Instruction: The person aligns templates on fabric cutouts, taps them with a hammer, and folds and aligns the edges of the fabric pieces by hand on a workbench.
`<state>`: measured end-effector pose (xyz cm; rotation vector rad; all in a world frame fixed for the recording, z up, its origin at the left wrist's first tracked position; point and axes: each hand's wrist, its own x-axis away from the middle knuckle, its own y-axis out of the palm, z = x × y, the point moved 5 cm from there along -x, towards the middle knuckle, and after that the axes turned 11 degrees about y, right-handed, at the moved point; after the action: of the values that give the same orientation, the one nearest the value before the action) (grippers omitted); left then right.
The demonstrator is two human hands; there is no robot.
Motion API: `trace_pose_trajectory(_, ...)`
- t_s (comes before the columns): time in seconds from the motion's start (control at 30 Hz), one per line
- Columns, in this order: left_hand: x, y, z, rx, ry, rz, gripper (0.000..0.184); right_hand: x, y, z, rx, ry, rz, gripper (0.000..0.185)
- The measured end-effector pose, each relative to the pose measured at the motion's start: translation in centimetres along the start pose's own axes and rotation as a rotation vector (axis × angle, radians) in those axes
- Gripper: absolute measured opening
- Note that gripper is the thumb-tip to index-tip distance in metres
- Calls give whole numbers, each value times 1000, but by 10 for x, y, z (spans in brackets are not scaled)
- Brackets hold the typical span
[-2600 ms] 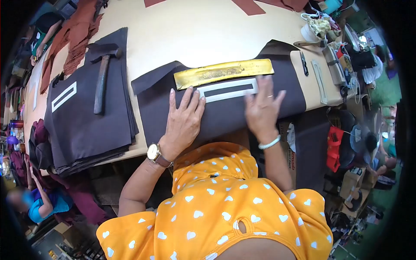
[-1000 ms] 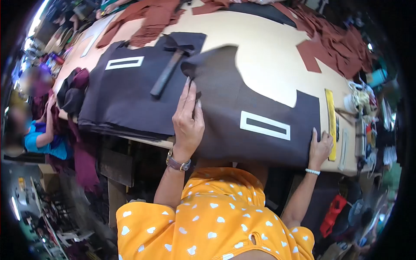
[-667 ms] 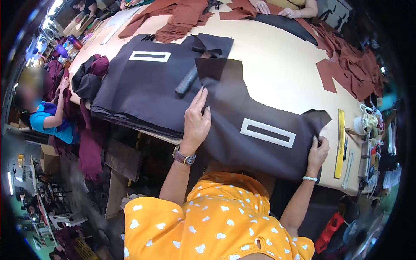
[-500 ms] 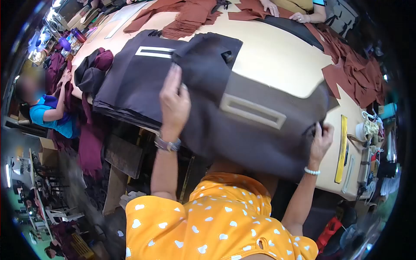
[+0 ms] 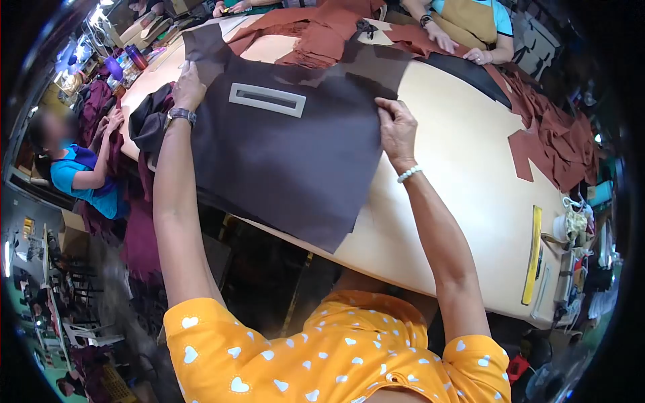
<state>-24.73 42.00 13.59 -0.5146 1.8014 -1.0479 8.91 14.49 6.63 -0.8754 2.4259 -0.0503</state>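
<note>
A dark brown-purple cut fabric panel (image 5: pixel 282 161) is stretched between my two hands over the left part of the table. On its upper half is a pale rectangular frame (image 5: pixel 267 99) with a long narrow slot. My left hand (image 5: pixel 190 91) has its fingers closed on the panel's upper left edge. At the right edge, my right hand (image 5: pixel 398 127) pinches the fabric between thumb and fingers. The panel hides most of the dark stack beneath it.
Rust-brown fabric pieces (image 5: pixel 322 37) lie across the table's far side, with more heaped (image 5: pixel 564 141) at the right. A yellow ruler (image 5: pixel 532 255) rests near the right edge. Co-workers stand opposite; another person (image 5: pixel 84 174) handles maroon cloth at the left.
Both hands have moved left and away from me with the panel. It now lies flatter over the stack and covers the second pale frame. The right part of the table is uncovered.
</note>
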Motion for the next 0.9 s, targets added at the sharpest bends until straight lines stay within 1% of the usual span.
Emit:
trace_pose_trajectory(0.03,-1,4,0,-3,-17,-46,58,-1,10,9,65,43,-65,24)
trace_pose_trajectory(0.13,-2,12,3,3,-63,-146,60,1,25,17,195,54,-98,31)
trace_pose_trajectory(0.17,-3,16,4,8,-77,-174,61,1,28,22,235,84,-155,39)
trace_pose_trajectory(0.27,-10,36,1,-11,-34,-178,62,2,36,37,306,128,-159,43)
trace_pose_trajectory(0.3,-13,43,-1,6,-41,-185,62,3,38,39,317,187,-181,46)
trace_pose_trajectory(0.37,-18,58,-4,40,-54,-201,62,2,39,37,297,230,-209,47)
trace_pose_trajectory(0.47,-13,64,9,-235,-74,-171,63,4,42,43,283,257,-237,49)
trace_pose_trajectory(0.57,-2,47,49,-118,-97,-47,64,3,44,50,278,265,-254,50)
trace_pose_trajectory(0.63,11,43,90,72,-27,28,70,3,44,50,262,265,-260,50)
trace_pose_trajectory(0.67,21,43,113,185,-1,25,75,3,43,49,248,262,-263,50)
trace_pose_trajectory(0.7,31,44,136,301,18,-62,76,4,42,50,236,261,-266,50)
trace_pose_trajectory(0.73,41,48,156,395,73,-92,76,5,42,54,180,245,-240,50)
trace_pose_trajectory(0.8,55,50,186,343,140,-178,73,5,42,64,73,207,-191,51)
trace_pose_trajectory(0.9,56,54,187,307,107,-160,68,5,32,77,-113,370,-131,52)
